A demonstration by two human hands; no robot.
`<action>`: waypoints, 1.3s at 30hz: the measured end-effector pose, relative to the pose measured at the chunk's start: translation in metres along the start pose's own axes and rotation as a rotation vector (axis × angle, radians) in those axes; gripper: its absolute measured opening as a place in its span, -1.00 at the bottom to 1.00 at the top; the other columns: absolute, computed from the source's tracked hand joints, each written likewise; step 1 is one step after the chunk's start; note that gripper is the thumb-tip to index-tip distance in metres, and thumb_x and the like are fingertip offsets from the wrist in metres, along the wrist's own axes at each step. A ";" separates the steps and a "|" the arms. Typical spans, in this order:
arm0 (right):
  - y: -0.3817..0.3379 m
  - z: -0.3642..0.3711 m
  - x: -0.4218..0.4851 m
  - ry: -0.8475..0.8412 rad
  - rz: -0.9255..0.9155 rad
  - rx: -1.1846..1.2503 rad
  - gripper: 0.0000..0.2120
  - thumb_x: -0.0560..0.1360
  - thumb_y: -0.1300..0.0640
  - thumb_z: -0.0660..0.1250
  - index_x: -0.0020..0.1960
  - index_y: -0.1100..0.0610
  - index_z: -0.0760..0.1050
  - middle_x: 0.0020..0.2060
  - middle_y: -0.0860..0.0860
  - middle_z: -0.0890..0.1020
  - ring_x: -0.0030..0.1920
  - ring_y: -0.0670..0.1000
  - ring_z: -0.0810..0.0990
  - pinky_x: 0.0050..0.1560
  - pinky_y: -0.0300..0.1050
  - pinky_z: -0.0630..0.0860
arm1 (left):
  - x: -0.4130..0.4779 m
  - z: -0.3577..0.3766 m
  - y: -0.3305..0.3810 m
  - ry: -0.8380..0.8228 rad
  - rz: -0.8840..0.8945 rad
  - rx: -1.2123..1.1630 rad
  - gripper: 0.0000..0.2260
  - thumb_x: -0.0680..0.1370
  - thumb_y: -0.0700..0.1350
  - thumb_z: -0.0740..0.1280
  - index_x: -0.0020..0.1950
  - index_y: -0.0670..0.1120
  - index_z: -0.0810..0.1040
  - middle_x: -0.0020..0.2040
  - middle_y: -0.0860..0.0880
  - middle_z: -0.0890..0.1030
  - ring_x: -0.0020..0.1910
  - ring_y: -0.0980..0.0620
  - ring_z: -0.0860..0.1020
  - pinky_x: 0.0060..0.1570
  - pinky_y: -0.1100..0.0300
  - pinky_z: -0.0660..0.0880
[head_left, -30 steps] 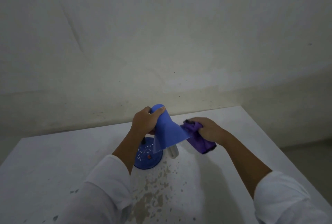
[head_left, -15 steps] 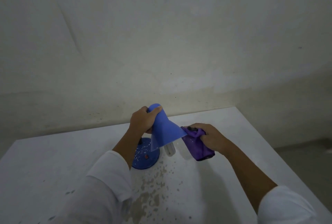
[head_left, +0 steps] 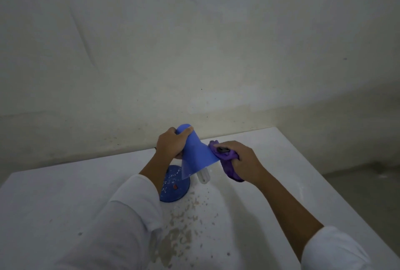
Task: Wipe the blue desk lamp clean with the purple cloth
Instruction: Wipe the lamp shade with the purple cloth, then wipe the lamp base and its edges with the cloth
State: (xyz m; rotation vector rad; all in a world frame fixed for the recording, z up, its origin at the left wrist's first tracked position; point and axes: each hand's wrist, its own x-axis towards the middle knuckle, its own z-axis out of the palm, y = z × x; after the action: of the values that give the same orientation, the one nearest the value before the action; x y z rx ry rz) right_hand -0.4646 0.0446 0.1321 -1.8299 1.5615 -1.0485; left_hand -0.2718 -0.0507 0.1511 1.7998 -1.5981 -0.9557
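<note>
At the foot of the lamp, on the table: speckled base, seemingly unwiped. Right of the lamp's rim, cloth bunched in the curled right hand, pressed on to scrub. Farther, at the lamp's top, left hand clasped round, probably bracing against that push.

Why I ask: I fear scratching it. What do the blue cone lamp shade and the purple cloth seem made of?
The blue cone-shaped lamp shade looks like smooth matte plastic: even colour, thin slightly translucent rim. The crumpled purple cloth looks like soft fabric, perhaps microfibre: it bunches and folds in the right hand.
</note>
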 end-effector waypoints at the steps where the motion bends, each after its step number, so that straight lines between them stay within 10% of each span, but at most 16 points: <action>1: 0.002 0.003 -0.006 0.025 -0.006 -0.013 -0.62 0.41 0.38 0.14 0.19 0.25 0.51 0.09 0.09 0.57 0.10 -0.02 0.50 0.10 -0.60 0.31 | 0.001 0.000 0.000 -0.005 0.002 0.005 -0.43 0.47 0.28 0.20 0.23 -0.17 0.43 0.15 -0.21 0.56 0.01 -0.19 0.59 -0.22 0.09 0.57; 6: 0.015 0.002 -0.034 0.119 0.124 -0.065 -0.66 0.47 0.43 0.21 0.21 0.24 0.47 0.13 0.13 0.56 0.09 -0.04 0.44 0.04 -0.43 0.33 | -0.005 0.002 -0.001 -0.009 0.029 -0.004 -0.44 0.49 0.26 0.21 0.23 -0.18 0.42 0.14 -0.18 0.56 -0.08 -0.11 0.54 -0.46 0.27 0.41; 16: -0.015 0.020 -0.035 0.352 0.066 -0.095 -0.66 0.45 0.39 0.28 0.21 0.23 0.49 0.11 0.13 0.60 0.09 0.00 0.51 0.03 -0.47 0.32 | -0.021 0.000 -0.014 -0.059 0.019 -0.152 -0.50 0.48 0.22 0.27 0.21 -0.15 0.38 0.11 -0.16 0.56 -0.01 -0.18 0.60 -0.13 -0.01 0.63; 22: -0.041 0.042 -0.028 0.242 -0.103 -0.394 -0.63 0.43 0.34 0.28 0.21 0.14 0.48 0.11 0.12 0.59 0.08 0.12 0.51 0.13 -0.06 0.45 | -0.026 -0.004 -0.029 -0.117 0.019 -0.271 -0.53 0.48 0.14 0.31 0.27 -0.11 0.37 0.13 -0.12 0.56 -0.01 -0.12 0.61 -0.06 -0.06 0.63; 29: -0.063 0.067 -0.046 0.238 -0.185 -0.425 -0.69 0.41 0.24 0.34 0.16 0.15 0.51 0.03 0.10 0.63 -0.02 0.08 0.53 0.03 -0.18 0.42 | -0.042 -0.008 -0.054 -0.131 0.023 -0.380 -0.68 0.54 0.09 0.23 0.11 -0.13 0.48 -0.18 -0.05 0.56 -0.22 -0.01 0.54 -0.10 0.02 0.55; 34: -0.082 0.087 -0.048 0.198 -0.179 -0.239 -0.62 0.41 0.03 0.14 0.15 0.10 0.52 0.03 0.02 0.64 0.03 0.00 0.54 0.14 -0.31 0.35 | -0.056 -0.009 -0.077 -0.268 -0.029 -0.543 -0.61 0.58 0.16 0.09 -0.01 -0.11 0.53 -0.06 -0.11 0.61 -0.04 -0.10 0.58 -0.05 0.05 0.53; 39: -0.088 0.116 -0.055 0.236 -0.047 -0.061 -0.70 0.44 0.24 0.30 0.17 0.10 0.45 0.01 -0.10 0.55 -0.04 -0.10 0.51 -0.04 -0.48 0.41 | -0.071 -0.012 -0.099 -0.373 -0.046 -0.770 -0.61 0.60 0.16 0.04 -0.02 -0.02 0.58 0.01 -0.10 0.64 -0.01 -0.07 0.60 0.06 0.00 0.53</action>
State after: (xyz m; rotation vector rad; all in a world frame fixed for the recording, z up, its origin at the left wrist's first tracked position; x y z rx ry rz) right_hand -0.3216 0.1052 0.1232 -1.8455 1.7087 -1.2913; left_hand -0.2062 0.0330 0.0913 1.1624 -1.1269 -1.7135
